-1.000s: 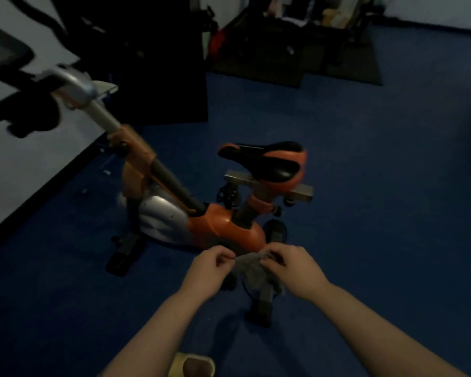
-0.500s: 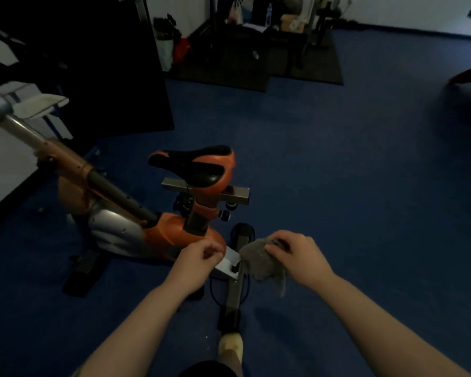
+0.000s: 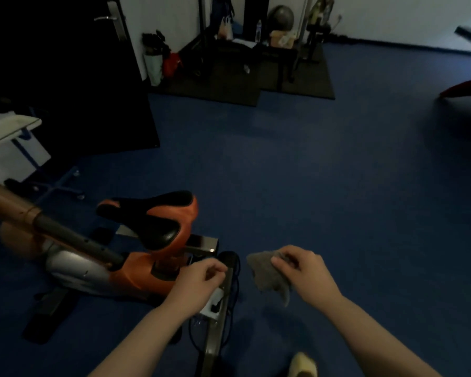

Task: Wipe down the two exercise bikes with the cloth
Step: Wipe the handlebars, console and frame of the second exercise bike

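Note:
An orange and silver exercise bike (image 3: 131, 270) with a black and orange saddle (image 3: 158, 221) stands low on the blue floor at the lower left. My right hand (image 3: 305, 270) grips a crumpled grey cloth (image 3: 267, 276), held in the air to the right of the bike's rear stabiliser bar (image 3: 218, 322). My left hand (image 3: 196, 284) hovers over the back of the bike frame with fingers curled and nothing in it. A second bike is not clearly in view.
A white folding stand (image 3: 8, 131) sits at the far left beside a dark door (image 3: 65, 77). Black mats with gym gear (image 3: 256, 63) lie at the back. A red and grey object (image 3: 465, 96) is at the right edge. A pale slipper (image 3: 302, 363) shows below.
Both hands held the cloth together a second ago. The left hand has let go, and the right hand has carried the cloth off to the right. The view has swung rightward.

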Motion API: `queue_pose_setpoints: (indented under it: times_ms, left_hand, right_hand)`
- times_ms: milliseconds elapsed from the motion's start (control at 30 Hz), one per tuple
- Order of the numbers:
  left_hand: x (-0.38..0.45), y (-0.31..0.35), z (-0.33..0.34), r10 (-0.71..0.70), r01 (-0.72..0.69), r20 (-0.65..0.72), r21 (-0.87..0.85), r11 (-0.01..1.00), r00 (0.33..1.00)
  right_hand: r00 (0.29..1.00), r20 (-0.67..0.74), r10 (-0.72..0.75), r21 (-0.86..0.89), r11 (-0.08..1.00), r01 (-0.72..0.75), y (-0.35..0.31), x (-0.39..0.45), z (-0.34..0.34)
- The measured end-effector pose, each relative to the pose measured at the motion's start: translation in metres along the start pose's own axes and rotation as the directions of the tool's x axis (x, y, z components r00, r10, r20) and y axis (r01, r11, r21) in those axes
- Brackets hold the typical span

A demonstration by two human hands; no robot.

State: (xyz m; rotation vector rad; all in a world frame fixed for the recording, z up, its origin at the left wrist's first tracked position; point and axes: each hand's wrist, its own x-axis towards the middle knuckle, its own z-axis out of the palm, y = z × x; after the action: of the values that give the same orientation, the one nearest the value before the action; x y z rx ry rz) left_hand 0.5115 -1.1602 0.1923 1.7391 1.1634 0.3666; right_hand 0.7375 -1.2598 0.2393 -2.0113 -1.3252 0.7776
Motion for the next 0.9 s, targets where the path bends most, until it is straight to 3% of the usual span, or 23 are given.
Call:
queue_pose_setpoints:
  times_ms: [233, 400, 567, 700, 900]
  left_hand:
    - [0.085, 0.045, 0.062, -0.048, 0.043, -0.099, -0.054, 0.998, 0.994]
    - [0.152, 0.108, 0.114, -0.05, 0.043, -0.096, -0.081, 0.996, 0.994]
    - [0.177, 0.124, 0.101, -0.111, 0.083, -0.213, -0.137, 0.987, 0.971]
    - [0.181, 0.098, 0.062, -0.267, 0.19, -0.392, -0.226, 0.956, 0.88]
    - [0.215, 0.069, 0.01, -0.342, 0.21, -0.542, -0.292, 0.933, 0.768]
  right_hand:
    - [0.985, 0.158, -0.068, -0.116, 0.989, 0.087, 0.056, 0.087, -0.06]
    - [0.963, 0.252, -0.099, -0.2, 0.968, 0.152, 0.091, 0.168, -0.137]
    - [0.939, 0.28, -0.202, -0.206, 0.942, 0.264, 0.076, 0.239, -0.148]
    - [0.884, 0.366, -0.291, -0.091, 0.934, 0.346, 0.045, 0.288, -0.115]
    - [0.795, 0.48, -0.371, -0.026, 0.899, 0.436, 0.002, 0.37, -0.074]
